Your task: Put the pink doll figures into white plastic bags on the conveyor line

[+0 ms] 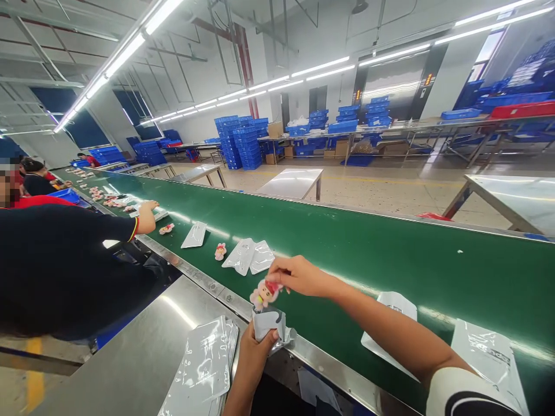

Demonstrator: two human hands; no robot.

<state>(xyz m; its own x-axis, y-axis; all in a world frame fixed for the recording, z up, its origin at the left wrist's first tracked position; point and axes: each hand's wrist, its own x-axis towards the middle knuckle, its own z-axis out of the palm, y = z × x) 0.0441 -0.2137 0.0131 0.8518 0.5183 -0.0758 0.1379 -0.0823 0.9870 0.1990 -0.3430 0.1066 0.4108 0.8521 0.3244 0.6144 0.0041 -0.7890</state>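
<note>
My right hand pinches a small pink plush doll with a red top. The doll hangs just above the mouth of a silvery-white pouch. Around the lower part of that pouch my left hand is closed, thumb on the near side. Beside my left wrist, a stack of flat white pouches lies on the metal side table. Further up the green conveyor belt rest another pink doll and a pair of white pouches.
More pouches lie on the belt under and beyond my right forearm. A co-worker's arm reaches over the belt at left, near several dolls. Metal tables and stacked blue crates stand across the belt.
</note>
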